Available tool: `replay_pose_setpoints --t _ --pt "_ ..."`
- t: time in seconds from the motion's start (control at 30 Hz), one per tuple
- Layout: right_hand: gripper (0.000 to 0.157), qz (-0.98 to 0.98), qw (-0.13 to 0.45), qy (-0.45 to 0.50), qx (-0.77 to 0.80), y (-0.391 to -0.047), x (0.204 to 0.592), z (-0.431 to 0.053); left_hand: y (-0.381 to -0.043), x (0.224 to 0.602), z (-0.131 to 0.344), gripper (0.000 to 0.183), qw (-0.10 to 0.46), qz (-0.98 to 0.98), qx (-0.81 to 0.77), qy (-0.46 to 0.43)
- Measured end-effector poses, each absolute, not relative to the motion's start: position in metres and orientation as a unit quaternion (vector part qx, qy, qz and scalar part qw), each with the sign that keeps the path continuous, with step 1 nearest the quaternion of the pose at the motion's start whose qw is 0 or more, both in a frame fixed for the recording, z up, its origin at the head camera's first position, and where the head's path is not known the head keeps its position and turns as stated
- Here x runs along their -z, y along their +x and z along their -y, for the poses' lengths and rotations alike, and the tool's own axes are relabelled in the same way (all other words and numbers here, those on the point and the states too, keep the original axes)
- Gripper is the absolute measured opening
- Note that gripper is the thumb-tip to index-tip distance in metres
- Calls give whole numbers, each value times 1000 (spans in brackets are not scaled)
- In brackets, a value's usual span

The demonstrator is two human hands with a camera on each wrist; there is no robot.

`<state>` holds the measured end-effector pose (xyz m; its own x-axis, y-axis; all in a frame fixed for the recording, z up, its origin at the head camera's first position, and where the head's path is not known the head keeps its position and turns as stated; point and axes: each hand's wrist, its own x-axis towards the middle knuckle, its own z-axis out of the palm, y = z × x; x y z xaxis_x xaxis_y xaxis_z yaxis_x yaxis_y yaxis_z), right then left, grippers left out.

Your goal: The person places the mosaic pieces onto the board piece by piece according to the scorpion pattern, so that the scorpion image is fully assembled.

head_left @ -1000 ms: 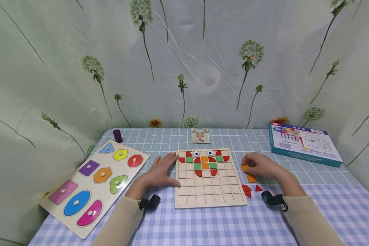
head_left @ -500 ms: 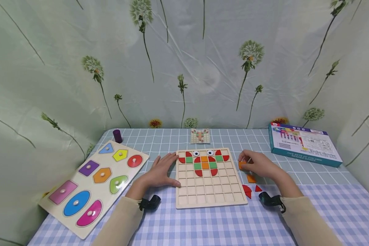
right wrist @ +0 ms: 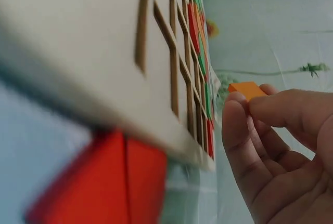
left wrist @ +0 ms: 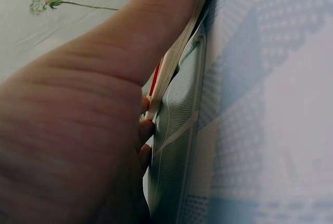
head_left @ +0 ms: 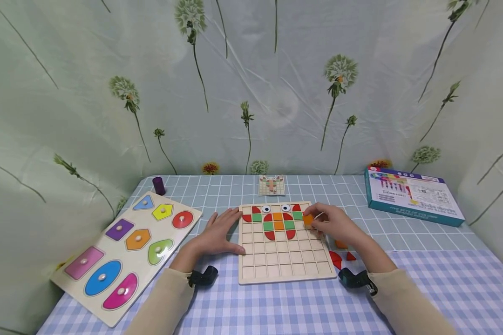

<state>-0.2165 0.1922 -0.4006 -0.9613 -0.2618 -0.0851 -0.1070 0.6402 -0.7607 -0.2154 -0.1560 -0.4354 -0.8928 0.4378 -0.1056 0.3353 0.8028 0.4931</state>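
Observation:
My right hand (head_left: 333, 224) pinches an orange square tile (head_left: 308, 219) between thumb and fingers, over the upper right edge of the wooden grid board (head_left: 276, 259). The right wrist view shows the same orange tile (right wrist: 246, 90) held at the fingertips. Red, green and orange tiles and two eye pieces (head_left: 286, 208) fill cells in the board's upper rows. Along the board's left edge rests my left hand (head_left: 221, 234), fingers spread, thumb near the lower side. In the left wrist view, the thumb and palm (left wrist: 78, 104) hide most of the board.
Red pieces (head_left: 336, 259) and another orange tile (head_left: 341, 244) lie right of the board. A small pattern card (head_left: 272, 185) is behind it. At left lies a knobbed shape puzzle (head_left: 127, 253) near a purple cylinder (head_left: 159, 185). A box (head_left: 412, 197) sits back right.
My right hand has lifted the orange tile from the table and carried it left to the board's upper right edge. My left hand has stayed in place.

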Motion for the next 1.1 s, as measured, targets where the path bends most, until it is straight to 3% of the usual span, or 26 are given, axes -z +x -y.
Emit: replay_pose_setpoints --t 0.43,1.1 --pt "30 -880 125 -115 443 -207 408 -169 -216 438 155 112 105 -944 -232 210" --pt "26 -905 71 -172 382 -198 414 -143 -215 434 157 110 105 -941 -238 215"
